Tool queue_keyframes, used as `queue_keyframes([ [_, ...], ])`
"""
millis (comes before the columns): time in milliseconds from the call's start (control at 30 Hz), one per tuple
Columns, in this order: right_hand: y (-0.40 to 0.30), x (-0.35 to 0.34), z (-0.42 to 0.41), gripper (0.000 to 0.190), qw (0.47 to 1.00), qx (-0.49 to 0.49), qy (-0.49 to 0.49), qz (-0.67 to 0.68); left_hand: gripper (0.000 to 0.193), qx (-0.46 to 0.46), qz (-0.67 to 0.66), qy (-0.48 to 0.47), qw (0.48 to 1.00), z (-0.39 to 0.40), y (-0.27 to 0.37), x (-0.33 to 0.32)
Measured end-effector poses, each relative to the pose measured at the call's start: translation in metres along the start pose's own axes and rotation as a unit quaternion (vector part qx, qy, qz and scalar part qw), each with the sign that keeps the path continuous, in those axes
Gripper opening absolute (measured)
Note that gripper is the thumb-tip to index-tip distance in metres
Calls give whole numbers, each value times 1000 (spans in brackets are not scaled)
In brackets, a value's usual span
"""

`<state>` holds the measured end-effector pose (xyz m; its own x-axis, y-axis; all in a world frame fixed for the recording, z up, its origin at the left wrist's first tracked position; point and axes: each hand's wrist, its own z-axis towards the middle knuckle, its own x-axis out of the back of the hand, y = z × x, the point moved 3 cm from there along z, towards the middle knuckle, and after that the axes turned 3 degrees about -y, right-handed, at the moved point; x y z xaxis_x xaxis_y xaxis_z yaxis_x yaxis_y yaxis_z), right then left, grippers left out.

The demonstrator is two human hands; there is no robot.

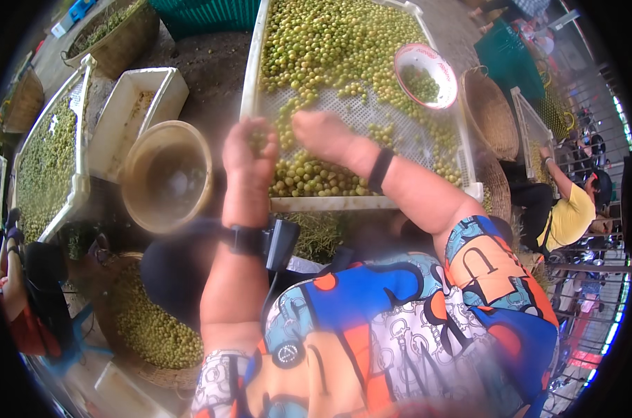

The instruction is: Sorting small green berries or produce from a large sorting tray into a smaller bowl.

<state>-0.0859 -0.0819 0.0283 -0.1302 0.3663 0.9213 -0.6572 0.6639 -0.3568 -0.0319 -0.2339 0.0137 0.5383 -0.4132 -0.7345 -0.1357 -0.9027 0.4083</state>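
Note:
Before me lies a white mesh tray (347, 202) of round yellow-green berries (337, 47), heaped thickest at its far end. My left hand (250, 151) is at the tray's left edge, palm turned up, with a few green berries (257, 140) cupped in its curled fingers. Close to its right, my right hand (321, 130) hangs over the tray with its fingers bent down; its fingertips and anything in them are hidden. A white bowl with a red rim (444, 83) rests on berries at the tray's right side, with small greener berries inside.
Left of the tray stand a tan plastic basin (206, 177) and a white foam box (107, 130). Another berry tray (81, 185) is farther left. A wicker basket of berries (175, 373) sits lower left. At right are wicker baskets (491, 115) and a person in yellow (572, 217).

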Motion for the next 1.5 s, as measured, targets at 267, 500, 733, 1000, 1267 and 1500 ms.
queue_keyframes([
  [267, 4, 12, 4, 14, 985, -40, 122, 114, 23, 5, -5, 3, 1000, 0, 0, 0],
  [500, -2, -1, 9, 21, 981, -68, -141, -114, 15, 2, -11, -5, 1000, 0, -2, -1],
  [733, -9, 8, 7, 27, 979, -110, -158, -70, 18, 3, 20, -36, 999, 4, -6, 2],
  [1000, 31, 20, -14, 13, 973, -135, -55, 179, 19, 7, 5, -10, 1000, 0, -11, -5],
  [1267, 9, 29, -50, 15, 988, -38, -62, 133, 17, 16, 4, -21, 1000, 3, -21, -7],
  [1500, 8, 6, -47, 13, 996, 24, -82, -4, 29, 14, 40, -3, 999, 2, -29, -15],
])
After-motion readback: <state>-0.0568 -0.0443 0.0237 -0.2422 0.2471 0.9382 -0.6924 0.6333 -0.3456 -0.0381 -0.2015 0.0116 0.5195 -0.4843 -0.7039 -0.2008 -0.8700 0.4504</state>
